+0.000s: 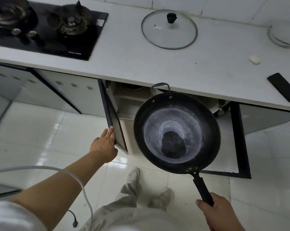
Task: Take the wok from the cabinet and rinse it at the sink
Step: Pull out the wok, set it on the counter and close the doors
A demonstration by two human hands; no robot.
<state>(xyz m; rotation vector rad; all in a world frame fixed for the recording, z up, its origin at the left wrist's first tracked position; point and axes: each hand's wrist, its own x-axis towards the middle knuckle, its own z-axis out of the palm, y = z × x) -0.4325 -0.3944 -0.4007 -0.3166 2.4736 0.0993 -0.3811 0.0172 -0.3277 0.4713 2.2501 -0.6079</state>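
A black wok (176,132) with a worn grey inside hangs in the air in front of the open cabinet (129,104), below the counter edge. My right hand (217,212) grips the end of its long black handle at the lower right. My left hand (105,144) rests flat against the outer edge of the left cabinet door (115,124), which stands open; the fingers are spread on the door's edge. The right cabinet door (241,140) is also swung open. No sink is in view.
The white countertop (124,60) carries a glass lid (169,29), a black phone (284,87) near its front edge, a small white lump (255,59) and a white pot (284,34) at far right. A black gas hob (45,29) sits at left. My feet stand on white floor tiles.
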